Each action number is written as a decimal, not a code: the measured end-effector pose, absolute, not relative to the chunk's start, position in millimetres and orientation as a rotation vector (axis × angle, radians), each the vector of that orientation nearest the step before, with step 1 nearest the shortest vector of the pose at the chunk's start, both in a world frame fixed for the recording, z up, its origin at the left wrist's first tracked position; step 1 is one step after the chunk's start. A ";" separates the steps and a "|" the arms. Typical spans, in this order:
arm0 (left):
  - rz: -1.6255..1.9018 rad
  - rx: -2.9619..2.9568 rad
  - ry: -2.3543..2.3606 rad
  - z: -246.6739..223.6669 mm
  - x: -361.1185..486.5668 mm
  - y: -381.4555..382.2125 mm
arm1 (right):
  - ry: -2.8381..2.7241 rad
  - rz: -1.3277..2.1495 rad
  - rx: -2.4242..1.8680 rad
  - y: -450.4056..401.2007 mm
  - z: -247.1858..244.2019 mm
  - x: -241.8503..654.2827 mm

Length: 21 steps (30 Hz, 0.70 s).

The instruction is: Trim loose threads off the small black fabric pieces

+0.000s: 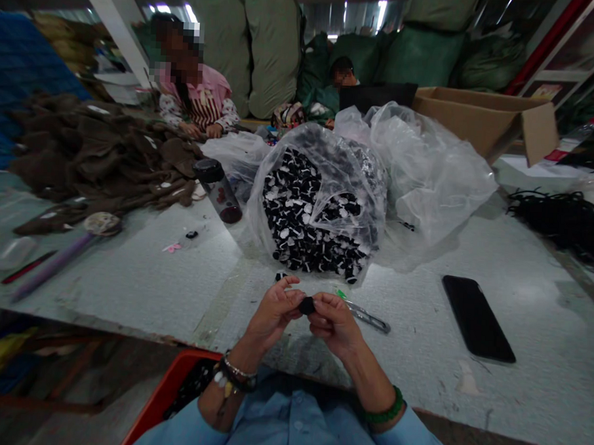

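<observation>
Between the fingertips of my left hand (277, 308) and my right hand (336, 321) is a small round black piece (306, 305), pinched from both sides above the table edge. Its exact kind is too small to make out. Just beyond my hands, a clear plastic bag (377, 186) lies with its mouth towards me, full of small black-and-white pieces (297, 216). One such piece (281, 275) rests on the table near my left fingers. Close by my right hand lies a metal-grey cutter-like tool (371, 317) with a bit of green at its far end.
A black phone (478, 318) lies at the right, a tumbler (218, 190) stands left of the bag. Brown fabric pieces (98, 148) are heaped at the left, near a purple-handled tool (59, 261). An orange-red bin (156, 393) sits below the edge. Two people work across the table.
</observation>
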State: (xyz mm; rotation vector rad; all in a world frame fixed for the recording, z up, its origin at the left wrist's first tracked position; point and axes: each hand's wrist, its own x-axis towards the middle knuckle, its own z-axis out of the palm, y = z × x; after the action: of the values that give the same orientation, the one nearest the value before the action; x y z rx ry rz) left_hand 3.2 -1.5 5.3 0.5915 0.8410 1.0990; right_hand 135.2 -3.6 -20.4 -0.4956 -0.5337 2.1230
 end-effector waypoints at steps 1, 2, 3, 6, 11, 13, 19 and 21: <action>1.083 0.590 0.832 5.0 3.0 -1.6 | -0.509 2.131 -0.471 -3.1 -21.6 134.8; 1.068 0.585 0.822 4.7 2.9 -2.0 | -0.479 2.135 -0.441 -2.9 -23.2 134.1; 1.061 0.577 0.811 4.5 2.9 -2.6 | -0.445 2.134 -0.413 -3.0 -25.0 132.9; 1.090 0.551 0.777 3.6 3.6 -5.2 | -0.342 2.102 -0.353 -5.0 -29.9 128.6; 1.163 0.547 0.781 0.9 5.4 -8.1 | -0.250 2.095 -0.357 -8.3 -29.5 125.2; 1.169 0.536 0.796 0.3 5.5 -7.9 | -0.279 2.112 -0.382 -8.1 -26.8 126.6; 1.172 0.546 0.767 -0.6 4.7 -6.6 | -0.481 2.111 -0.484 -5.9 -22.4 132.8; 1.181 0.521 0.768 -2.5 4.8 -6.9 | -0.457 2.137 -0.482 -5.8 -22.6 133.0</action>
State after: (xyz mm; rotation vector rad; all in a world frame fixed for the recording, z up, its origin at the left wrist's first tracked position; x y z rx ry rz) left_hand 4.8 -6.9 -2.5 0.5207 0.7681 1.1807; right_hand 133.0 -5.8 -22.6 -0.4818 -0.4566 2.1371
